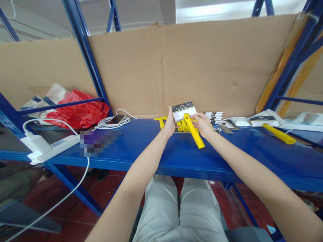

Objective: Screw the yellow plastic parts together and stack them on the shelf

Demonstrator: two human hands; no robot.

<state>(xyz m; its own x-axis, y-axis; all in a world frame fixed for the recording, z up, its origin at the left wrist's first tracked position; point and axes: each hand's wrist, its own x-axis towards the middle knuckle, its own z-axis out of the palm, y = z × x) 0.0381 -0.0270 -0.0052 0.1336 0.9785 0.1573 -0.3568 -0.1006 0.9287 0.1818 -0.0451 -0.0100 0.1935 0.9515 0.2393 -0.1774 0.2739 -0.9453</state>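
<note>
Between my hands is a yellow-handled scraper (194, 131), its handle slanting down toward me and its wide end covered by a black-and-white card sleeve (183, 111). My left hand (170, 123) grips the left edge of the sleeve, thumb up. My right hand (202, 124) has its fingers closed at the right side, by the top of the handle. Behind and below lie more yellow handles (179, 126), partly hidden by the hands. One yellow T-shaped handle (160, 121) sticks out to the left of my left hand.
Right of my hands are stacked card sleeves (214, 117), metal blades (225, 128) and another yellow handle (279, 133). At left lie a coiled white cable (111, 123), a power strip (59, 148) and a red plastic bag (78, 109). A cardboard sheet (202, 64) backs the blue shelf (141, 148).
</note>
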